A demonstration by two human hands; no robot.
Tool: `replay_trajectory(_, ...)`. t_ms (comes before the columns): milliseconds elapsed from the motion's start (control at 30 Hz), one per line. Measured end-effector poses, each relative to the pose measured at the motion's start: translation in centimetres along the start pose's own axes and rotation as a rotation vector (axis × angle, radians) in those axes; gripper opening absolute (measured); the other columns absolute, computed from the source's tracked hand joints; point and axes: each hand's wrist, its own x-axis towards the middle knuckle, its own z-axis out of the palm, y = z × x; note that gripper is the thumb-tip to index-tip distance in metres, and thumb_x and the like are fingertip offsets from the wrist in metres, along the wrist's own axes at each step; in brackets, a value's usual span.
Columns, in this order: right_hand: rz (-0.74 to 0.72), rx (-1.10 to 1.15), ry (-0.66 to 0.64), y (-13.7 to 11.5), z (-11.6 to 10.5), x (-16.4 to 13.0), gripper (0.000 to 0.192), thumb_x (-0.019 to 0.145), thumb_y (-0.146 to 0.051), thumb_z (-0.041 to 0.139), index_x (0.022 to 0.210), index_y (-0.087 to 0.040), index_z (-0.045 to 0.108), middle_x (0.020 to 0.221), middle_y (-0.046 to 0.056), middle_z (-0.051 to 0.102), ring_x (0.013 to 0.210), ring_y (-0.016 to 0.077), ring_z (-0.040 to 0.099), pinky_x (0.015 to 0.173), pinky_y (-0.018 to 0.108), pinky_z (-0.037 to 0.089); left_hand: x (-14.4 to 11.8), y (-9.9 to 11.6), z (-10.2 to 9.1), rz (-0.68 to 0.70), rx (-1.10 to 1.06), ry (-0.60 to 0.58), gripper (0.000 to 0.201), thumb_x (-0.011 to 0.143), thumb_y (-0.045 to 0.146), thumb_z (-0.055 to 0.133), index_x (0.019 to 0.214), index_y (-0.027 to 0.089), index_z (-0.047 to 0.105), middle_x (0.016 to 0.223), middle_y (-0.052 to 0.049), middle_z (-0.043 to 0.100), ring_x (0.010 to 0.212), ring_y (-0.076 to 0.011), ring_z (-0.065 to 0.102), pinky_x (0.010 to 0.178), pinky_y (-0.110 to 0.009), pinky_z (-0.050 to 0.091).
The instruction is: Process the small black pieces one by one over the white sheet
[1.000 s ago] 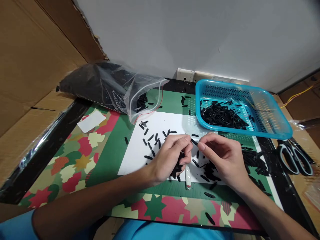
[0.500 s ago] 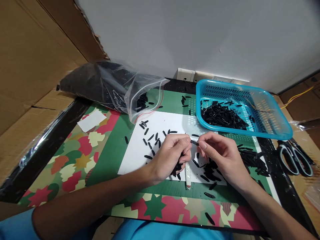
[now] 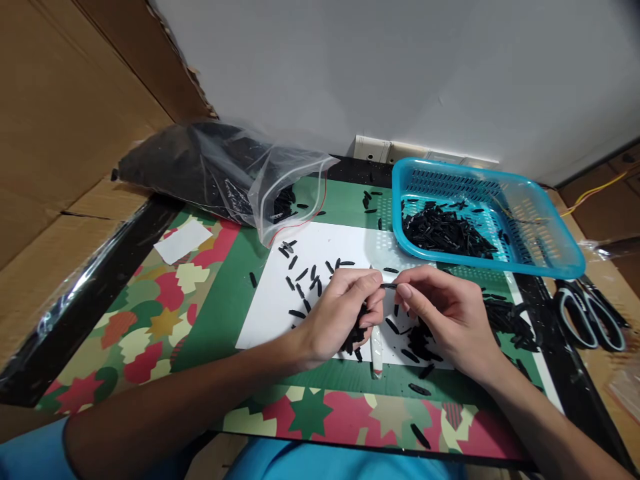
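Note:
My left hand (image 3: 340, 313) rests on the white sheet (image 3: 320, 253), curled around a clutch of small black pieces (image 3: 356, 332). Its thumb and forefinger pinch one end of a single black piece (image 3: 389, 286). My right hand (image 3: 445, 313) pinches the other end of that same piece with its fingertips. The two hands meet above the sheet's right half. Loose black pieces (image 3: 303, 277) lie scattered on the sheet to the left, and a pile (image 3: 420, 340) lies under my right hand. A thin white stick (image 3: 376, 347) lies between the hands.
A blue mesh basket (image 3: 550, 260) with several black pieces stands at the back right. An open clear zip bag (image 3: 225, 173) of black pieces lies at the back left. Scissors (image 3: 593, 313) lie at the right edge. Cardboard (image 3: 60, 120) walls the left side.
My right hand has come in toward the left hand, and both now hold the one black piece level between them. The left hand has barely moved.

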Motion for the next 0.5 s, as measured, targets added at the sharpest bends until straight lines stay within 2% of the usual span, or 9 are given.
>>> replay_trajectory(300,-0.029,-0.038,0.008,-0.09,-0.02,-0.01,0.012,0.104,-0.029,0.07,0.097,-0.024,0.077,0.081,-0.004,0.073,0.067,0.0084,0.062,0.061,0.017,0.048,0.13,-0.05,-0.07,-0.017,-0.038,-0.018,0.044,0.106,0.047,0.054,0.072,0.02,0.045,0.055,0.008,0.043,0.035,-0.0039,0.037,0.032,-0.013,0.029)
replay_trajectory(500,-0.043,-0.049,0.023,-0.02,-0.05,0.04,0.009,0.103,-0.028,0.072,0.099,-0.025,0.079,0.088,-0.004,0.077,0.07,0.0078,0.066,0.064,0.015,0.051,0.03,0.04,-0.15,0.003,-0.042,-0.023,0.042,0.105,0.043,0.055,0.072,0.02,0.045,0.055,0.008,0.043,0.035,-0.004,0.039,0.032,-0.012,0.03)
